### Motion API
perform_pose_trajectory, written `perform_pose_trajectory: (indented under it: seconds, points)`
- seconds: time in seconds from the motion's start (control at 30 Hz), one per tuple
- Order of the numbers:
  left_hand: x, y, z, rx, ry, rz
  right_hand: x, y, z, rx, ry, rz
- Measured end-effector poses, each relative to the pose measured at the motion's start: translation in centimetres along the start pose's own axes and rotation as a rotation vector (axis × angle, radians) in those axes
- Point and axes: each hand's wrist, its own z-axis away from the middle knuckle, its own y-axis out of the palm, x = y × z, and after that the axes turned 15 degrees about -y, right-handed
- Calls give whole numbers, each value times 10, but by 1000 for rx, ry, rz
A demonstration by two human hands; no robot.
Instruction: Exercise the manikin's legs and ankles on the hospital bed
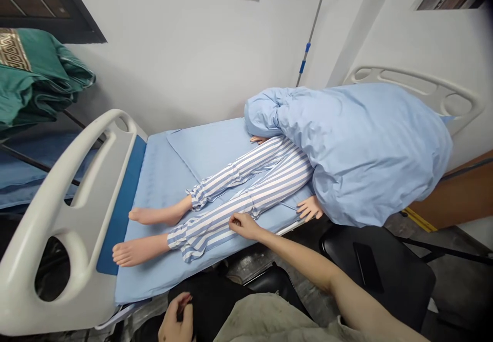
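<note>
A life-size mannequin lies on the bed, its legs in blue-and-white striped trousers [227,224] and its bare feet [140,250] toward the footboard. A light blue quilt [358,141] is bunched over its upper body, with a mannequin hand [310,208] showing below the edge. My right hand [245,226] is over the nearer trouser leg by the knee, fingers curled in, with nothing visible in them; whether it touches the cloth I cannot tell. Low at the bottom, in front of my lap, my left hand [177,319] is loosely bent, thumb apart from the fingers, holding nothing visible.
The bed's pale footboard [61,177] rises at the left and its headboard [419,85] at the far right. Green folded cloth [42,75] is piled at the upper left. A black chair [400,275] with a dark phone-like object [367,266] on it stands at the right.
</note>
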Motion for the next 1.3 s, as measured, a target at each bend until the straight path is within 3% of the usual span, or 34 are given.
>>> perform_pose_trajectory:
  seconds: [0.13,0.27,0.43,0.57,0.7,0.87,1.03,1.17,1.3]
  points:
    - [-39,13,-20,5,117,88,7,0,-54,28,-15,129]
    - [-62,8,-40,-63,254,50,10,22,-113,150,-118,375]
    - [-96,-1,-79,-162,422,-201,5,70,-178,290,-239,744]
    - [-124,-3,-117,-246,529,-390,-1,94,-208,336,-145,863]
    - [-130,9,-141,-223,460,-573,-1,102,-221,402,-30,844]
    - [-124,26,-142,-127,413,-710,-1,128,-226,462,-96,728]
    - [-128,22,-139,-1,377,-784,7,155,-231,454,-91,583]
    - [-133,18,-139,21,345,-795,21,151,-224,476,-101,587]
    - [-136,17,-137,55,320,-809,24,128,-197,421,-156,612]
